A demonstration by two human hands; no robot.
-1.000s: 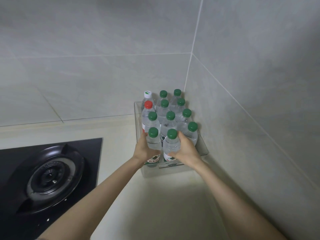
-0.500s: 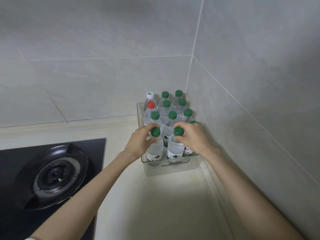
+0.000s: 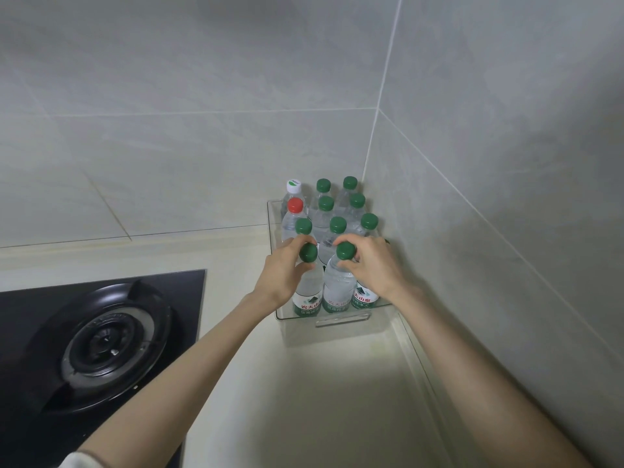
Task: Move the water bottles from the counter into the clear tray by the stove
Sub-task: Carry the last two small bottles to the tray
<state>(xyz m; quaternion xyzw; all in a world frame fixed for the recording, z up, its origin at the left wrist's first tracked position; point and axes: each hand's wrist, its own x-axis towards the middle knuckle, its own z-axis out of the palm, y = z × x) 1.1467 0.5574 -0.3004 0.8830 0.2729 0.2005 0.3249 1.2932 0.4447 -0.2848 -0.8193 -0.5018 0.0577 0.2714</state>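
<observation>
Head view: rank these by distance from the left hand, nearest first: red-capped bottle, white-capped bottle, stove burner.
1. Red-capped bottle, just behind the left hand.
2. White-capped bottle, one row behind the red one.
3. Stove burner, well off to the left.

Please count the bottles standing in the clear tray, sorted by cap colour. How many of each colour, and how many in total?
Green-capped bottles: 9
Red-capped bottle: 1
White-capped bottle: 1
Bottle with its cap hidden behind the right hand: 1
Total: 12
</observation>
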